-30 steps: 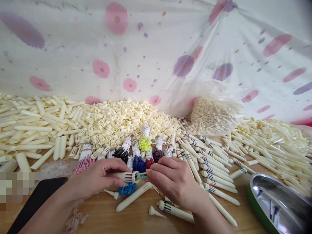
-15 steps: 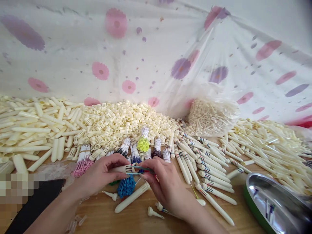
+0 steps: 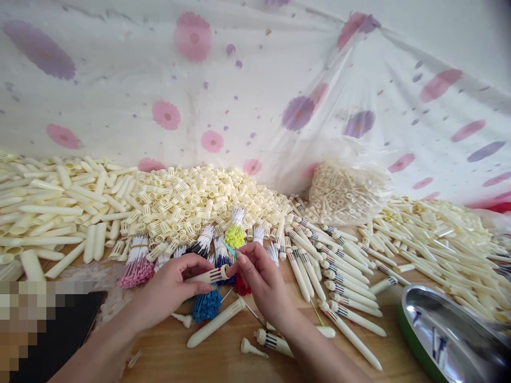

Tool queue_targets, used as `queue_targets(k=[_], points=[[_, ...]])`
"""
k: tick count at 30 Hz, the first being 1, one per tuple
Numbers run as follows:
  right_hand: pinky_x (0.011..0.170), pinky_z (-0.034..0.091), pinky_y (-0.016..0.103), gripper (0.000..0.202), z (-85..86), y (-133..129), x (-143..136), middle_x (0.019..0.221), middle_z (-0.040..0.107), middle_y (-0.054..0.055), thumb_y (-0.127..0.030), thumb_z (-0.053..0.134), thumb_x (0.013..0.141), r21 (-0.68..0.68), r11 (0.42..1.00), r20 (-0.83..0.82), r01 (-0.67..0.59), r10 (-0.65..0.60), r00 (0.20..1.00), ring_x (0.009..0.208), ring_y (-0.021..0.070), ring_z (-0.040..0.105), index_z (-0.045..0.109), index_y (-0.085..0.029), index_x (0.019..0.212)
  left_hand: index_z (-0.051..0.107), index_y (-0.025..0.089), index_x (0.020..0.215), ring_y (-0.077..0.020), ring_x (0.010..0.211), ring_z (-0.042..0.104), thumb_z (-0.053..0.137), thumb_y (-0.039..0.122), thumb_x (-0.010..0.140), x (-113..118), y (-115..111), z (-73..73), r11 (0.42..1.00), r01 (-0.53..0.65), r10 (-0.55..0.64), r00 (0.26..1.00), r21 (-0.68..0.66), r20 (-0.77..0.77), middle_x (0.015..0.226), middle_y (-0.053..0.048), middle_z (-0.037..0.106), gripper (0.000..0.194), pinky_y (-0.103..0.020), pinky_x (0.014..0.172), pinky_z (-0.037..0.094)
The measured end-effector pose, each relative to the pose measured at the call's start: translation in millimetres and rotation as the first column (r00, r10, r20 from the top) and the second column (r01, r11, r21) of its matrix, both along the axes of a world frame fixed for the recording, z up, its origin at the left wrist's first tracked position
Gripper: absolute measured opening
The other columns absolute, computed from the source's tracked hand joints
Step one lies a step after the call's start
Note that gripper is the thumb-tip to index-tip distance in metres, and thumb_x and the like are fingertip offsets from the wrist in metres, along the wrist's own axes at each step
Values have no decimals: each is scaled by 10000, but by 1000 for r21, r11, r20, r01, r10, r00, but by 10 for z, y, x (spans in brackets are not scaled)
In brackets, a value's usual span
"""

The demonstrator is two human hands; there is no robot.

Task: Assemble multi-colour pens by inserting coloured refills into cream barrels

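My left hand (image 3: 175, 284) is closed around a cream multi-colour pen barrel (image 3: 211, 275), whose slotted end with coloured sliders points right. Beside that end, the fingers of my right hand (image 3: 261, 279) pinch a thin teal piece (image 3: 229, 249) that pokes out up and to the left; its kind is not clear. Just beyond my hands stand bundles of pen refills with yellow (image 3: 235, 234), pink (image 3: 133, 268), blue (image 3: 206, 304) and red (image 3: 242, 284) ends. Below them on the table lie a cream barrel (image 3: 215, 322) and a slotted pen (image 3: 275, 342), partly covered by my right forearm.
Heaps of cream barrels (image 3: 51, 210) and slotted sleeves (image 3: 207, 194) line the back. Several assembled pens (image 3: 347, 284) fan out at right, near a clear bag of small parts (image 3: 347, 191). A green-sided metal tray (image 3: 423, 308) and a dark flat object (image 3: 59, 335) sit in front.
My right hand has drawn slightly up and off the barrel's end, and the teal piece has swung from level to pointing up-left. The barrel in my left hand has tilted a little.
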State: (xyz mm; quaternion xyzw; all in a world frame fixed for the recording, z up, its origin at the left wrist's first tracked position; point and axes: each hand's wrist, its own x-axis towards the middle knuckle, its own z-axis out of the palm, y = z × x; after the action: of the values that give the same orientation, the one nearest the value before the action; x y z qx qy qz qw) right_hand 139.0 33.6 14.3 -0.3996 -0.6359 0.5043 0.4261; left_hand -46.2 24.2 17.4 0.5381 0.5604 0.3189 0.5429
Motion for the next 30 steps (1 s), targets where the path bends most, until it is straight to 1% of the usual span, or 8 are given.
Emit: queue_targets(k=[5, 8, 11, 18, 21, 25, 27, 30], points=[[380, 231, 172, 304, -73, 135, -30, 553, 581, -42, -490, 489, 848, -247, 967, -151, -66, 29, 988, 399, 53, 303, 412, -200, 801, 657, 202, 783, -207, 806, 630, 692, 217, 618, 31, -10, 5, 999, 40, -41, 998, -15, -45, 773, 19, 696, 169, -279, 704, 466], [351, 206, 161, 344, -63, 180, -3, 546, 591, -40, -518, 532, 803, -339, 934, -181, -113, 53, 982, 377, 47, 317, 407, -198, 778, 650, 201, 777, -201, 799, 621, 687, 214, 624, 27, -4, -11, 999, 35, -35, 999, 0, -30, 768, 24, 682, 157, -279, 705, 457], [354, 217, 155, 353, -19, 168, 17, 557, 605, -31, -523, 552, 787, -332, 935, -191, -123, 61, 980, 401, 56, 377, 414, -198, 788, 633, 198, 768, -180, 768, 595, 686, 195, 631, 13, 6, -41, 999, 42, -42, 999, 20, -10, 740, 35, 647, 147, -265, 690, 441], [481, 364, 187, 237, 137, -46, 87, 727, 655, 14, -432, 487, 879, -103, 991, -201, -89, 67, 977, 527, 75, 472, 451, -199, 906, 530, 195, 683, -126, 675, 503, 713, 138, 599, -38, 7, -116, 993, 30, -41, 995, 113, 96, 705, 60, 520, 210, -237, 641, 399], [590, 436, 230, 176, 168, -137, 125, 809, 653, 36, -371, 435, 919, 86, 991, -56, -101, 106, 993, 643, 107, 550, 467, -204, 965, 514, 199, 688, -129, 683, 491, 698, 122, 607, -43, -7, -110, 991, 33, -44, 995, 130, 87, 710, 56, 506, 216, -243, 641, 394], [621, 445, 239, 112, 194, -196, 126, 823, 639, 45, -276, 456, 913, 413, 905, 246, -104, 0, 969, 703, 133, 578, 504, -194, 973, 504, 208, 718, -117, 629, 463, 676, 129, 636, -22, -32, -58, 997, 57, -61, 995, 60, 78, 655, 70, 481, 207, -231, 590, 375], [617, 447, 228, 104, 200, -200, 115, 809, 640, 39, -253, 448, 918, 494, 860, 313, -129, -37, 949, 694, 132, 585, 504, -191, 979, 504, 202, 692, -107, 608, 448, 684, 131, 626, -6, -37, -29, 997, 55, -59, 995, 52, 86, 640, 74, 471, 204, -223, 573, 363], [615, 453, 217, 126, 193, -187, 104, 798, 642, 33, -269, 422, 932, 541, 824, 353, -168, -41, 935, 678, 126, 593, 497, -191, 998, 498, 195, 650, -108, 610, 465, 709, 136, 593, 19, -35, 2, 999, 31, -35, 989, 32, 141, 630, 72, 492, 226, -220, 570, 370]])
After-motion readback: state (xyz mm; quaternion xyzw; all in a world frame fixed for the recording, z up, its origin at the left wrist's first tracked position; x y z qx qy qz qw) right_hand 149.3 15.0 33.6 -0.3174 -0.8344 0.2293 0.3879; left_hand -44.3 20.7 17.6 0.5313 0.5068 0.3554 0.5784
